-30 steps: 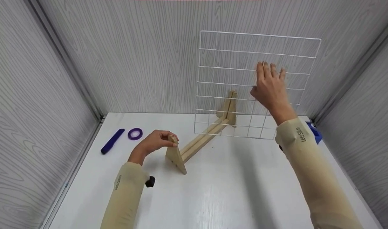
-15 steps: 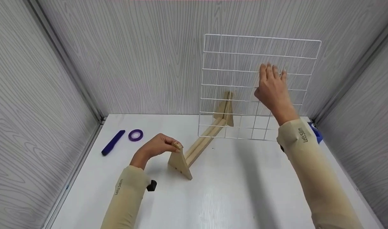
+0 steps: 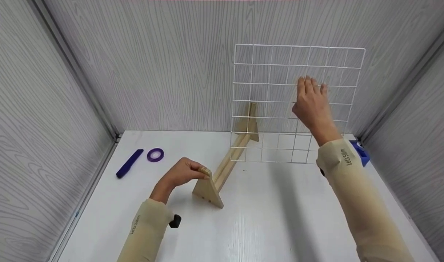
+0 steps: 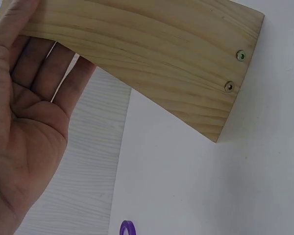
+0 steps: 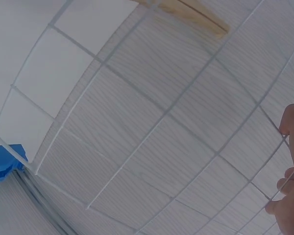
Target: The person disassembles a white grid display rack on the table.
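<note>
A wooden stand (image 3: 225, 169) made of a grooved rail between two triangular end boards stands slantwise on the white table. My left hand (image 3: 181, 174) pinches the top of its near end board (image 4: 152, 54), thumb on the outer face; two screw heads show low on that board. In the head view, my right hand (image 3: 314, 107) grips a white wire grid panel (image 3: 270, 101) and holds it upright above the table. The right wrist view has fingers curled round the wires. Through the grid's lower left part shows the far end board (image 3: 253, 123).
Left on the table lie a purple bar-shaped tool (image 3: 130, 163) and a purple tape roll (image 3: 149, 155). A blue plastic object (image 3: 360, 152) sits by the right edge, partly behind the right sleeve. Grey wood-patterned walls (image 3: 178, 65) enclose the table.
The stand has turned: its near end came towards me and slightly right with my left hand, its far end went left. The wire grid has dropped a little and leans less.
</note>
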`<state>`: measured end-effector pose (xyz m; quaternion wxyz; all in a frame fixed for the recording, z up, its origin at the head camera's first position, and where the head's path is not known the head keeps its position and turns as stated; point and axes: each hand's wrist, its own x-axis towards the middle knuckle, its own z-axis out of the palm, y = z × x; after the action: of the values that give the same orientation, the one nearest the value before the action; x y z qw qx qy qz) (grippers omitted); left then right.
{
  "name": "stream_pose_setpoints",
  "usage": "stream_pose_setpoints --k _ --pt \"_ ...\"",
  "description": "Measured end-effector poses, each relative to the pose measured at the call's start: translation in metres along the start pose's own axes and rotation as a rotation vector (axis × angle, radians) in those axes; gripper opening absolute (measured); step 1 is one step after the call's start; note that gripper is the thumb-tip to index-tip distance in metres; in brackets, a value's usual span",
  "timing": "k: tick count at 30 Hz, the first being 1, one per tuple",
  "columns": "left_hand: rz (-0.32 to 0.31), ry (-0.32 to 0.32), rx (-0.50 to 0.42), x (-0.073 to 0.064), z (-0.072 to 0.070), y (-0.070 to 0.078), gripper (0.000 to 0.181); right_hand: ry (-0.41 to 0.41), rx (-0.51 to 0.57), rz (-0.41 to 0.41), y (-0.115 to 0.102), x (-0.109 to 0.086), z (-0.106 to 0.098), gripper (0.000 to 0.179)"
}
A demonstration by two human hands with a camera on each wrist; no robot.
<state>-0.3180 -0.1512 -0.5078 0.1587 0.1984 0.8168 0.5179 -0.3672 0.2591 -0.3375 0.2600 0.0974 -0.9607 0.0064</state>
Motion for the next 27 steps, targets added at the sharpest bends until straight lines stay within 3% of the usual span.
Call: stream_pose_setpoints --k 5,11,19,27 --pt "0.023 0.033 -0.009 -0.004 0.007 -0.001 0.011 -0.038 -0.024 0.0 0.0 -0.001 0.003 0.058" --pt "0.012 0.029 -0.054 -0.008 0.015 -0.001 0.017 -0.069 -0.03 0.007 0.002 -0.004 0.01 0.055" --pt "-0.004 0.06 -0.084 -0.011 0.023 -0.001 0.02 -0.031 -0.033 0.001 0.007 -0.009 0.021 0.048" --pt "-0.005 0.12 -0.082 -0.019 0.03 -0.002 0.021 0.007 -0.051 -0.066 0.008 -0.016 0.032 0.045"
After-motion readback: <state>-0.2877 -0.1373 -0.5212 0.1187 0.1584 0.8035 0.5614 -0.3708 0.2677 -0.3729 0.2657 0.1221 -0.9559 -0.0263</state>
